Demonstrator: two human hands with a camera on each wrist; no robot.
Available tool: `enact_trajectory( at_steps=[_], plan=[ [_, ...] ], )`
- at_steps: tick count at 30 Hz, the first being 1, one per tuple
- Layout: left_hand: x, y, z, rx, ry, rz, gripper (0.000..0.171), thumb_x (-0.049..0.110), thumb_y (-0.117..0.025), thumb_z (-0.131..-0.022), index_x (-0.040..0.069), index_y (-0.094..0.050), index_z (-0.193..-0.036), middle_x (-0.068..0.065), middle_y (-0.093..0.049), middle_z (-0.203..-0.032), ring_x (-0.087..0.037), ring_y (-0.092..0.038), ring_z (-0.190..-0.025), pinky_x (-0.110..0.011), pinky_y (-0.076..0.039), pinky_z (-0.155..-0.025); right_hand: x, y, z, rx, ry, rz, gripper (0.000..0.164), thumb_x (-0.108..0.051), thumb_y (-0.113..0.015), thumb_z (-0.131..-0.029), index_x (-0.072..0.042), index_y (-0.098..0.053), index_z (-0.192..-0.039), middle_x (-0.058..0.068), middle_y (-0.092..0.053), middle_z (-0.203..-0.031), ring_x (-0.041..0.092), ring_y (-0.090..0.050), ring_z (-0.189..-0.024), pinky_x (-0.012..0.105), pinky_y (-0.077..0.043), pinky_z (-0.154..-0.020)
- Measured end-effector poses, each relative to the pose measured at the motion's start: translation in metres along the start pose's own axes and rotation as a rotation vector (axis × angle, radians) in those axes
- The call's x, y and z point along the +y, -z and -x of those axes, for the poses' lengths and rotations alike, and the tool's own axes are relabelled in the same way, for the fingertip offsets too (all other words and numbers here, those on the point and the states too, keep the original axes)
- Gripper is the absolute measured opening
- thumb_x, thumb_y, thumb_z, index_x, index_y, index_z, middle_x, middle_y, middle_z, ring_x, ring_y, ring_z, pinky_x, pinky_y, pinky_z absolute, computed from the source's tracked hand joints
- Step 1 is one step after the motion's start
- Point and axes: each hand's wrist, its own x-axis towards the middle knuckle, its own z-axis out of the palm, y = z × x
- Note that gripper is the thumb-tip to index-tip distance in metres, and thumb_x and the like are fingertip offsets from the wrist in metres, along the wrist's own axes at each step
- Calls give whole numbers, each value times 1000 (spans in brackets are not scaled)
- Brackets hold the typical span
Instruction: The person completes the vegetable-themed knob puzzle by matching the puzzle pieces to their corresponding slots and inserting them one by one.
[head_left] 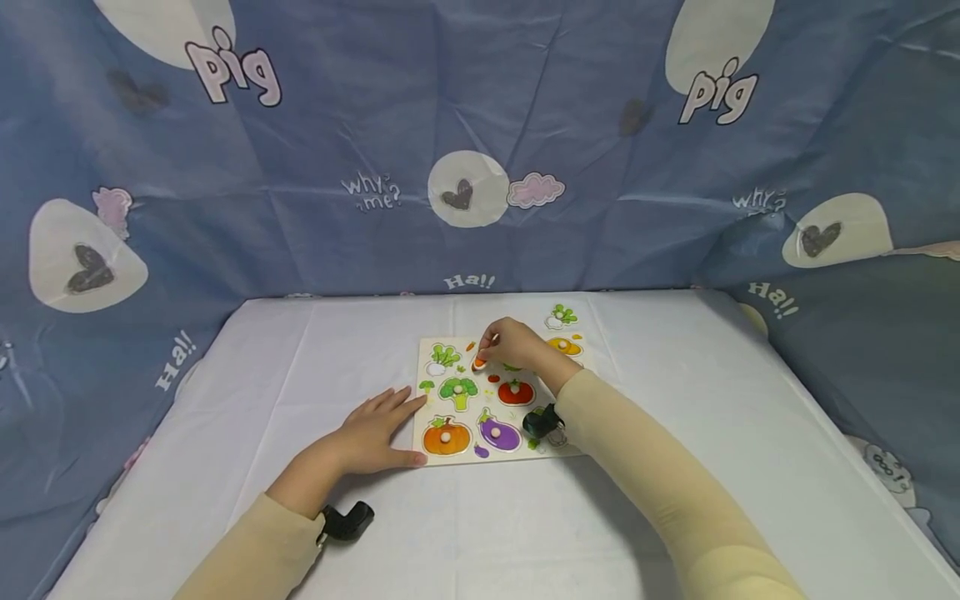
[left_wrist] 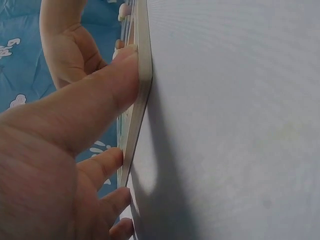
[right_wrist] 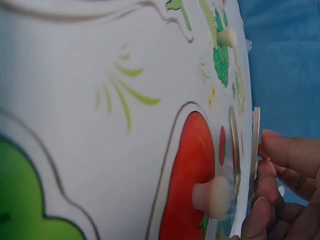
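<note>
A wooden knob puzzle board (head_left: 431,343) with vegetable pieces lies on the white table. My right hand (head_left: 513,343) pinches a carrot puzzle piece (head_left: 479,363) over the upper part of the board, next to a small printed carrot. In the right wrist view this piece (right_wrist: 255,145) appears edge-on between fingertips and thumb, tilted up from the board. My left hand (head_left: 378,433) is spread at the board's left side, its thumb (left_wrist: 122,75) on the near corner and its fingertips touching the left edge.
Broccoli (head_left: 458,390), pumpkin (head_left: 446,437), eggplant (head_left: 501,435) and tomato (head_left: 516,392) pieces sit in the board. A white-and-green vegetable piece (head_left: 560,317) lies near the far right edge. The right forearm covers the board's right part. A blue printed cloth (head_left: 480,250) hangs behind the table.
</note>
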Motion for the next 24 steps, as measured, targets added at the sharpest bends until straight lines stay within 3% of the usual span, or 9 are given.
enact_trajectory(
  at_steps=[12, 24],
  plan=[
    [-2, -1, 0, 5, 2, 3, 94, 58, -75, -81, 15, -37, -156, -19, -24, -163, -45, -17, -149, -66, -14, -116, -1, -2, -5, 0, -26, -9, 13, -21, -73, -94, -11, -68, -88, 6, -63, -82, 16, -50, -66, 27, -42, -57],
    [1, 0, 2, 3, 0, 10, 94, 57, -75, -82, 14, -38, -156, -20, -24, -163, -46, -17, -148, -65, -14, -117, -7, -11, -9, 32, -63, 109, 16, -23, -76, -91, -12, -67, -83, 3, -63, -81, 16, -49, -65, 28, -40, -57]
  ],
)
